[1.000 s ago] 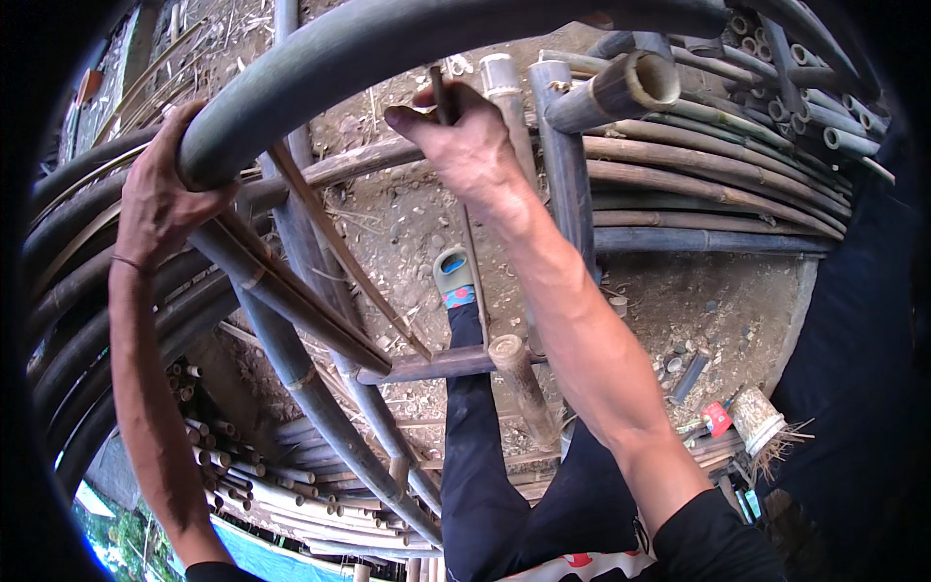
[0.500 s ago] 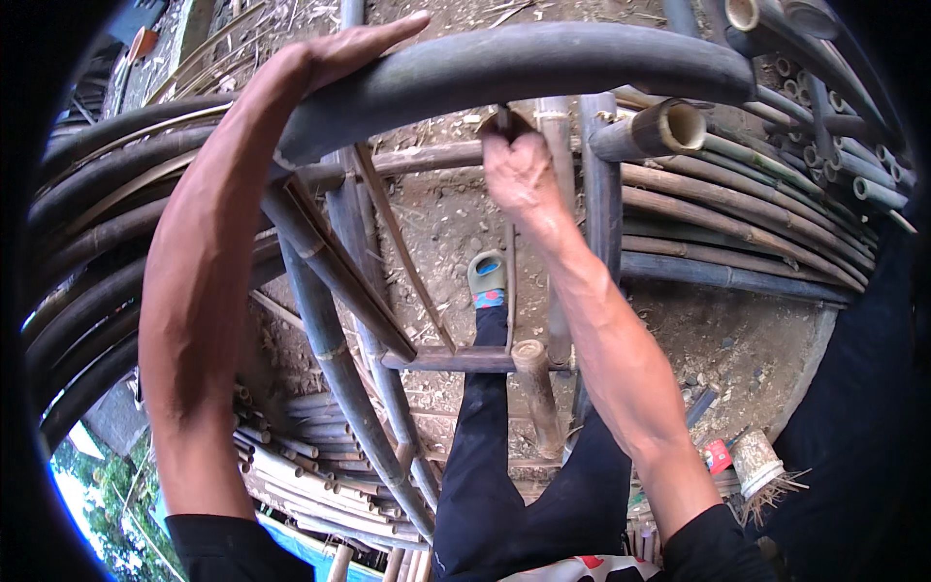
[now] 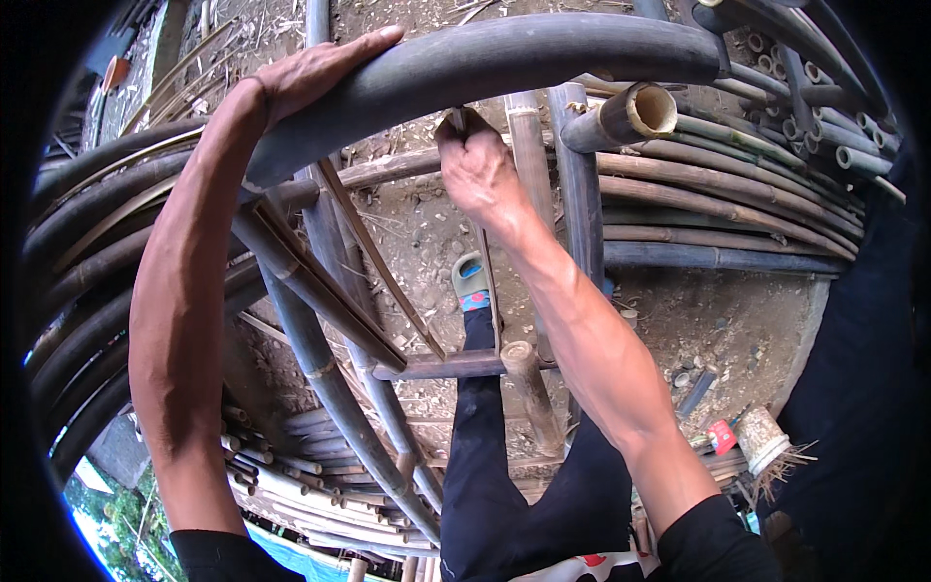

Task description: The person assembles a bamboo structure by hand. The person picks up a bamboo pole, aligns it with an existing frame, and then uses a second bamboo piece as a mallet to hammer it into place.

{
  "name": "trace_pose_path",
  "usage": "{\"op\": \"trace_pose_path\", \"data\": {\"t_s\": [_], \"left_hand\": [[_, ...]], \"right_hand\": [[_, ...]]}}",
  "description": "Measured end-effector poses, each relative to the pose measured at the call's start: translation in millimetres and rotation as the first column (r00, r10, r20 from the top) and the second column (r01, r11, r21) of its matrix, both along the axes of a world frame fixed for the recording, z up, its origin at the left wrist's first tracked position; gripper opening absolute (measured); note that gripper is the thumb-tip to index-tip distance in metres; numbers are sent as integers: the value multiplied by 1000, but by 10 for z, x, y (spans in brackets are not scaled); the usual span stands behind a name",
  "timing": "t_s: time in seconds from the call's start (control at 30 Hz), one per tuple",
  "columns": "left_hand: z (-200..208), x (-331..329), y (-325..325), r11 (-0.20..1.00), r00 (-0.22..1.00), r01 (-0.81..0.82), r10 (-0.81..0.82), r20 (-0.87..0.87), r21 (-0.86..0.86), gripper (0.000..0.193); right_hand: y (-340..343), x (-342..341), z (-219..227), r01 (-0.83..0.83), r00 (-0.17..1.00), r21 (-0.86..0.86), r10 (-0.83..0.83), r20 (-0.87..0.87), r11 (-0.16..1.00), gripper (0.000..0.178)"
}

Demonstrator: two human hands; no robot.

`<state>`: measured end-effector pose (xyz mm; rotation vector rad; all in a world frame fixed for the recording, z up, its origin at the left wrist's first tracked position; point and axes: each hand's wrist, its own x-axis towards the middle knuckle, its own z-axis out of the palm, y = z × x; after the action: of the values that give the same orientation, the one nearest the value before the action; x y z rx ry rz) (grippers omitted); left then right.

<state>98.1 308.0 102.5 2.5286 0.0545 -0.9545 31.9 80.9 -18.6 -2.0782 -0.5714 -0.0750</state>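
Bracing a thick curved bamboo pole (image 3: 504, 58) along the frame's top edge; left hand (image 3: 310, 73) is lying flat over it, fingers spread and open, not wrapping; right hand (image 3: 475, 170) is closing in a fist around a thin strip (image 3: 488, 281) just beneath the pole; pole is looking heavy, stiff and smooth, best gripped near the lashed uprights (image 3: 577, 194); strip is looking light and springy.
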Motion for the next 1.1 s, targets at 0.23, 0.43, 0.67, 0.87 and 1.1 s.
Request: {"op": "trace_pose_path", "data": {"t_s": [0.23,0.43,0.67,0.87,1.1], "left_hand": [[174,118,-595,993,994,98,-94,51,-63,87],[133,-132,-785,980,872,143,-192,451,142,71],[606,-60,-1060,961,980,76,-121,156,264,62],[75,-212,-782,981,856,49,-137,498,185,74],[125,-185,-845,984,864,31,-116,490,178,76]], "right_hand": [[51,-88,440,110,784,179,25,-621,978,21],[-142,-4,195,-200,865,-37,159,-476,979,24],[-711,919,1932,-122,970,-635,227,85,763,40],[-625,1642,1736,-705,706,-251,625,-333,663,48],[-912,-399,-559,18,880,-671,-331,-342,742,55]]}}
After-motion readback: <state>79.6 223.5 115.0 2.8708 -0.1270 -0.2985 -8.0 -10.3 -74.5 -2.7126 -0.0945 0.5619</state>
